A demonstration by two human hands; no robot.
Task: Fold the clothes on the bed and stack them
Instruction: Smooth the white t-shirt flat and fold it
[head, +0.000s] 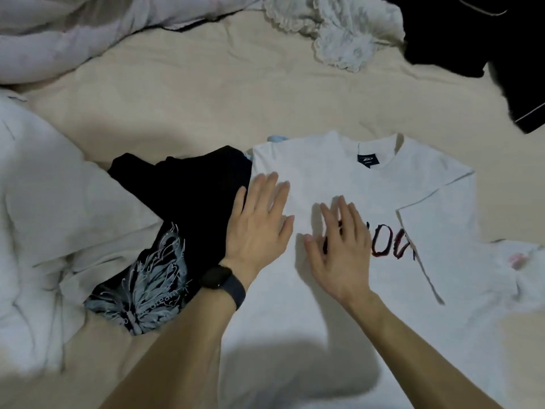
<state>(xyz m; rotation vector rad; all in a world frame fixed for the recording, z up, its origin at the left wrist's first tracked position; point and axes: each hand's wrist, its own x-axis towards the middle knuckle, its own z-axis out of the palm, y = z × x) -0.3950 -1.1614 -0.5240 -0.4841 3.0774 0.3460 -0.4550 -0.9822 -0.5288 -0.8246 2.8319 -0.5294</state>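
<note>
Both hands, left hand point(259, 219) and right hand point(339, 246), lying flat, gripping nothing | white T-shirt point(324, 178) behaving soft, limp | advising pinching hem corners.

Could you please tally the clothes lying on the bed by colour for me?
White: 4 (lettered white cotton T-shirt, white lacy ruffled piece, white pink-marked garment, crumpled pale fabric garment at left)
Black: 2 (black butterfly-print T-shirt, black white-piped garment)
Light blue: 1 (light-blue fabric corner peeking out behind the lettered T-shirt)
Total: 7
</note>
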